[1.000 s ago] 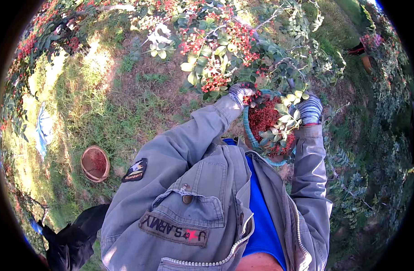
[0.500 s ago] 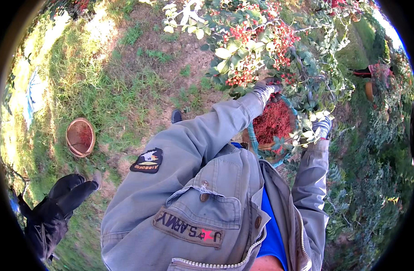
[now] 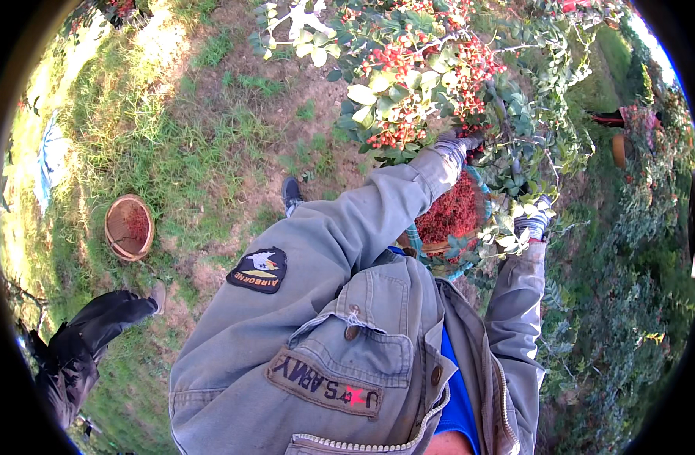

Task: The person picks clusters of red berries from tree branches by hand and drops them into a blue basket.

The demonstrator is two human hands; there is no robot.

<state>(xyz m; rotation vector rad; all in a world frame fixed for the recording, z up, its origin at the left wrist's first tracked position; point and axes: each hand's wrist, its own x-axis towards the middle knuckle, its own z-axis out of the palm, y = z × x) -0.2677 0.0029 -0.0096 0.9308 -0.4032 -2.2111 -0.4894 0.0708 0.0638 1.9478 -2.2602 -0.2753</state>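
Note:
In front of me, my left hand [image 3: 460, 142], in a grey glove with dark fingertips, reaches into a leafy bush. Its fingers are bent together at a small bunch of red berries [image 3: 475, 152], partly hidden by leaves. My right hand [image 3: 533, 221], in a striped glove, is closed around a leafy branch [image 3: 514, 241] on the right; leaves cover some of its fingers. Between and below both hands is a basket with a teal-wrapped rim [image 3: 487, 199], holding a heap of red berries [image 3: 451, 208]. Thick berry clusters [image 3: 400, 61] hang just beyond my left hand.
A second wicker basket [image 3: 112, 236] with some red berries stands on the grass at left. Near it is a person in dark trousers [image 3: 97, 326]. More bushes [image 3: 628, 265] line the right side, with another basket [image 3: 619, 152] far right. Blue-white cloth [image 3: 50, 163] lies far left.
My left hand has shifted slightly right and up at the berries. My right hand stays at the branch. The person at left has moved a leg.

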